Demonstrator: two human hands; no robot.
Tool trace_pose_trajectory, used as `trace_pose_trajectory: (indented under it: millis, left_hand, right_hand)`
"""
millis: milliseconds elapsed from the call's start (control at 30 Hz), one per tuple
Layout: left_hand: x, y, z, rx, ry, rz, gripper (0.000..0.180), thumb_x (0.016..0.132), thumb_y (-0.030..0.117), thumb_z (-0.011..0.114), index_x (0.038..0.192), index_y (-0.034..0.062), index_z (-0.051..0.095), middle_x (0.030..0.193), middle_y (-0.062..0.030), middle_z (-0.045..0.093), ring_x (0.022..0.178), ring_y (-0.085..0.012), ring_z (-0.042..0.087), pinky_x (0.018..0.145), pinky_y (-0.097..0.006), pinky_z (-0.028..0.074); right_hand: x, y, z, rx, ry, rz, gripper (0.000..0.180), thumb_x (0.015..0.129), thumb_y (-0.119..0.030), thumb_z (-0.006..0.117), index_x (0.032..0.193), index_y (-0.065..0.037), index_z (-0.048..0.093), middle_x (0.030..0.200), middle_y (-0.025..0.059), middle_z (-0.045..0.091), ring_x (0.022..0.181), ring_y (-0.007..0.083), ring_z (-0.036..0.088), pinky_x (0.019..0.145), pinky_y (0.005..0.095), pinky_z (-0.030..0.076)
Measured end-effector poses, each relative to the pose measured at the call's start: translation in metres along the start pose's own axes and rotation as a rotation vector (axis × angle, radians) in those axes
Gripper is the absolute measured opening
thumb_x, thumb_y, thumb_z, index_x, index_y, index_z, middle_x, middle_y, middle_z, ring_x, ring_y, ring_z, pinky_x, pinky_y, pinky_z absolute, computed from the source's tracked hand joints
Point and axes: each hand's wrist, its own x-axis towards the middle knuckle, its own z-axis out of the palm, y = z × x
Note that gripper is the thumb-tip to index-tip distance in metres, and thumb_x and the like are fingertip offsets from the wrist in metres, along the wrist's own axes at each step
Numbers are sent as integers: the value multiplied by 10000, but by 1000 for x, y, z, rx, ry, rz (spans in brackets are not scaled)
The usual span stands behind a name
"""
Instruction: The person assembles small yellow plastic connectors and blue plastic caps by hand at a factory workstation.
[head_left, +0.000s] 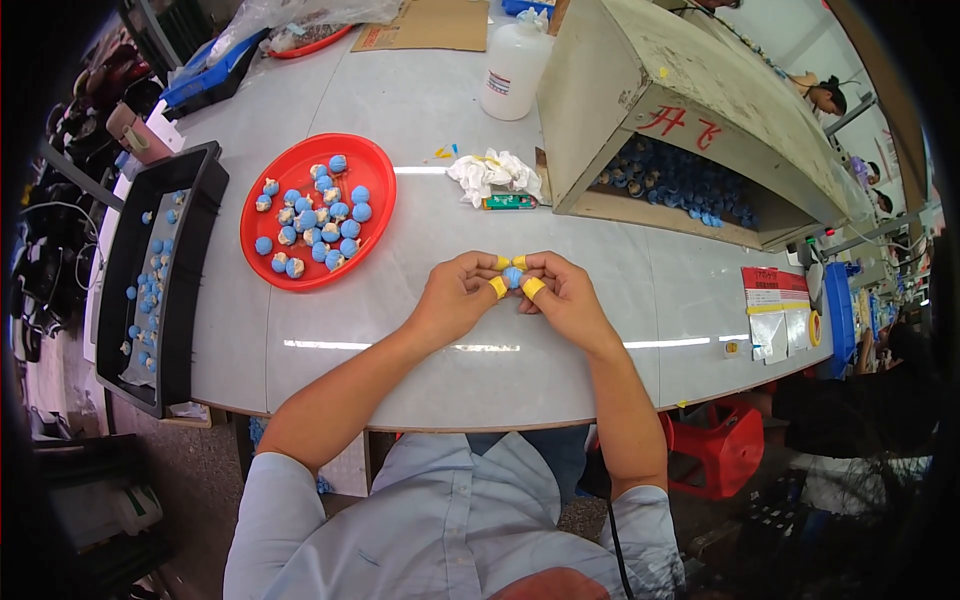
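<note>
Over the middle of the grey table, my left hand [455, 298] and my right hand [562, 297] meet around a small blue ball-shaped piece [513, 277]. Thumbs and forefingers of both hands are closed on it, with yellow tape wrapped round the fingertips. Its underside and any finer detail are hidden by the fingers. To the left of my hands lies a round red tray [383, 215] with several similar pieces, blue with cream-coloured parts, grouped mostly in its middle.
A long black tray [112, 290] at the left edge holds more blue pieces. Crumpled white tissue [492, 175] lies beyond my hands, near a white plastic bottle [517, 70]. At right stands a wooden box [590, 120] with many blue pieces inside. A red stool [722, 450] is below the table edge.
</note>
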Motion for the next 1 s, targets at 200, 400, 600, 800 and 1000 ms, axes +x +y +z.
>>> trace_pose_trajectory:
  millis: [200,400,600,800,1000]
  left_hand:
    - [2,-7,-5,85,-26,-40,173,917,-9,608,1071,-85,579,1071,-136,650,951,-138,656,834,-251,557]
    - [0,-9,-13,93,-23,-20,195,910,-26,608,1092,-86,572,1061,-134,651,954,-147,660,851,-252,554]
    - [5,3,6,206,-14,26,275,876,50,691,1095,-70,575,983,-90,641,813,-94,633,695,-208,525]
    - [-2,46,-33,491,327,231,327,847,60,692,1134,-45,574,965,-95,661,813,-127,639,698,-264,518]
    - [-17,84,-99,1237,769,190,421,819,54,684,1223,7,575,1029,-135,672,932,-272,656,818,-368,508]
  right_hand:
    - [0,4,2,-43,1,-33,164,944,-13,549,1098,43,558,977,97,642,776,103,621,661,245,534]
    - [6,5,12,-26,-9,-41,124,944,-7,543,1061,32,554,964,87,640,776,103,625,653,247,537]
    - [-4,-1,10,165,32,39,163,940,-14,530,1096,17,563,963,75,637,731,103,624,640,241,531]
    - [15,-11,-36,47,300,33,209,910,-59,583,1109,5,577,880,86,647,686,145,622,631,267,516]
    - [53,-6,-129,-998,894,-247,214,819,-119,662,976,23,628,968,175,647,868,313,648,744,411,530]
